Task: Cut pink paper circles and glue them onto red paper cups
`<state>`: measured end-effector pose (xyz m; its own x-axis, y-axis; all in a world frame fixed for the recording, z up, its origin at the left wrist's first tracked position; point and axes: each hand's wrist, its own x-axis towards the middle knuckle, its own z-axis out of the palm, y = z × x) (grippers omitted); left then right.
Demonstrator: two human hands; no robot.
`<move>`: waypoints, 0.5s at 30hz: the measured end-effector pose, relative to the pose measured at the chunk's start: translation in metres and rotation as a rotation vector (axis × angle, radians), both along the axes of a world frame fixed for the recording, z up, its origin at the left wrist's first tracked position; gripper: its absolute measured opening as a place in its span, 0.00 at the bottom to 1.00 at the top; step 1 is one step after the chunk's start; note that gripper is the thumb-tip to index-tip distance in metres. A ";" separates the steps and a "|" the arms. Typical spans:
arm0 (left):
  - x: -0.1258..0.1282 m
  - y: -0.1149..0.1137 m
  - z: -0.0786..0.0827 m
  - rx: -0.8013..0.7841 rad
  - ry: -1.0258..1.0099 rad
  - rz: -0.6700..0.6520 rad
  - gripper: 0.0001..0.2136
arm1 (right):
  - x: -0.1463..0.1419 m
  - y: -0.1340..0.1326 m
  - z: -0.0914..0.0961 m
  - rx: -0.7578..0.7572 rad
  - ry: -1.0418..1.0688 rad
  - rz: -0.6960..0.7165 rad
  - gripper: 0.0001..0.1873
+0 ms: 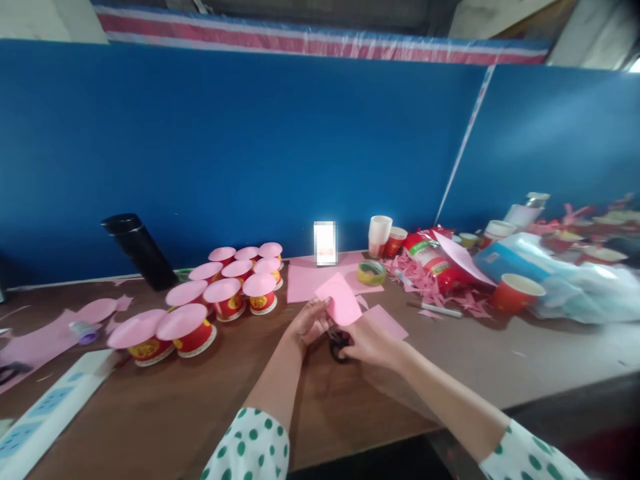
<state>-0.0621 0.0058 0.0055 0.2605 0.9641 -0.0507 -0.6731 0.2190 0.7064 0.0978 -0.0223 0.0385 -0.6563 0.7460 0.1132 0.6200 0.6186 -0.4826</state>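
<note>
Near the middle of the table, my left hand (pixel 310 321) pinches the lower left edge of a piece of pink paper (pixel 339 300), which is tilted up off the table. In my right hand (pixel 369 343) is a pair of scissors (pixel 339 348) with black handles, just under the paper. The scissor blades are hidden behind the paper and my fingers. Beneath and beyond my hands lie a large pink sheet (pixel 303 280) and a smaller pink sheet (pixel 386 322). A roll of tape (pixel 371 272) rests on the large sheet's right side.
Left of my hands stand several red paper cups (pixel 195 339) topped with pink paper discs. A black flask (pixel 140 252) and a white power strip (pixel 55 413) are farther left. At right are pink paper scraps (pixel 420 273), a red bag (pixel 435 260) and an orange cup (pixel 517 295).
</note>
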 end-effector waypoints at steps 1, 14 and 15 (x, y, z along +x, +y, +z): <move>0.000 0.001 -0.001 -0.002 -0.008 -0.012 0.13 | 0.005 -0.002 0.000 -0.011 0.017 0.049 0.06; -0.002 0.006 -0.006 -0.027 -0.014 -0.057 0.12 | 0.090 -0.023 -0.025 0.252 -0.100 -0.046 0.13; -0.002 0.006 -0.007 -0.028 -0.011 -0.054 0.12 | 0.093 -0.023 -0.024 0.246 -0.096 -0.034 0.13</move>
<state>-0.0638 0.0121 -0.0010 0.3126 0.9470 -0.0743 -0.6678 0.2747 0.6918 0.1911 -0.0454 0.0145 -0.6475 0.7258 0.2325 0.6784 0.6879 -0.2581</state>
